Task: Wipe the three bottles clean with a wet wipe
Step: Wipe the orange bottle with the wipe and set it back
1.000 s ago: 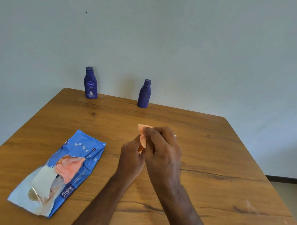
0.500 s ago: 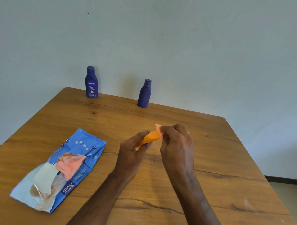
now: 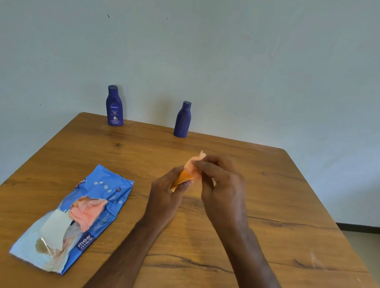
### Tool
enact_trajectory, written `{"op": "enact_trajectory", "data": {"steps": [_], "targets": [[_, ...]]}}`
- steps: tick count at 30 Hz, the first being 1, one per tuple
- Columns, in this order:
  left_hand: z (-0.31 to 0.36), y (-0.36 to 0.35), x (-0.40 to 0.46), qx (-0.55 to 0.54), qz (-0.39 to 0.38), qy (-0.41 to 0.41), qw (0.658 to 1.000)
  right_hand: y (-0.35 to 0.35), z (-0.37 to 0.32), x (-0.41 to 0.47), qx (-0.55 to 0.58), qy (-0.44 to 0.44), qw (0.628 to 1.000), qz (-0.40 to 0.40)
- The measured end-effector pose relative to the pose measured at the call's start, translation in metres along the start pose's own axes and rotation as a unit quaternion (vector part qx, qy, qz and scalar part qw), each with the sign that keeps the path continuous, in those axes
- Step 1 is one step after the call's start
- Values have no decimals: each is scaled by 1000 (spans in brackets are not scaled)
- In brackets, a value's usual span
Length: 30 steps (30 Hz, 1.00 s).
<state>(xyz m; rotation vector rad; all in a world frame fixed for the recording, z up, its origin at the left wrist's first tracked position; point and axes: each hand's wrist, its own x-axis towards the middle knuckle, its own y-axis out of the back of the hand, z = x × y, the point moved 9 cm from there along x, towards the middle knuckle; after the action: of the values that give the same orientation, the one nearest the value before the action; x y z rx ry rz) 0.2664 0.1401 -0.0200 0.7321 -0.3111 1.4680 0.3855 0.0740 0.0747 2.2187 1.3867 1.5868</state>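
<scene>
The left hand point(image 3: 168, 192) is gripping a small orange bottle point(image 3: 181, 178) while the right hand point(image 3: 221, 184) is pinching a pink wet wipe point(image 3: 193, 168) against its top. Left of the hands, the wipe pack point(image 3: 77, 217) is lying open; beyond them, two blue bottles point(image 3: 114, 106) are standing upright.
</scene>
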Motion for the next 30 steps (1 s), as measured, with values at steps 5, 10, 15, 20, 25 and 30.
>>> {"op": "enact_trajectory", "data": {"steps": [5, 10, 15, 20, 25, 30], "targets": [[-2, -3, 0, -40, -18, 23, 999, -20, 4, -7, -99, 33, 994, -25], [-9, -7, -1, -66, -31, 45, 996, -13, 36, -2, -76, -28, 997, -11], [-27, -10, -4, -93, -26, 146, 985, -10, 74, -5, -29, -132, 991, -19], [-34, -12, -11, -6, -65, 201, 977, -5, 99, -22, -3, -161, 987, -8], [-36, -12, -10, 42, -52, 207, 976, 5, 133, -27, -2, -172, 985, -2], [-31, -46, 20, 19, -66, 198, 978, 23, 168, -14, -11, -167, 986, 16]]}}
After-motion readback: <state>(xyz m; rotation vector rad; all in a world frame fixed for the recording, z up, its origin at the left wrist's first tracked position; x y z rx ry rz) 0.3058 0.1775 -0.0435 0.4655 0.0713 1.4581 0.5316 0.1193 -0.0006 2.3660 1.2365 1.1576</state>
